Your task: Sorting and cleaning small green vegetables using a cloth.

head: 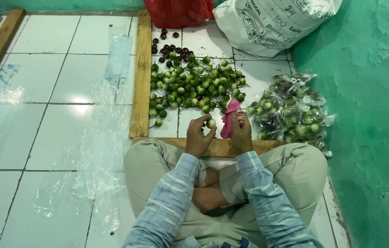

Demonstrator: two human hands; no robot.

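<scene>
Head view is looking down on a person sitting cross-legged on the white tiled floor [61, 73]. Their left hand [199, 137] is pinching a small round green fruit [211, 123], grip narrow around it, fruit sitting at the fingertips just right of the hand. Their right hand [241, 133] is clutching a pink cloth [229, 118], touching close beside the fruit. Beyond lies the fruit pile [194, 85] inside a wooden frame [140, 73]; bagged fruit [293, 110] is resting by the green wall [373, 115].
</scene>
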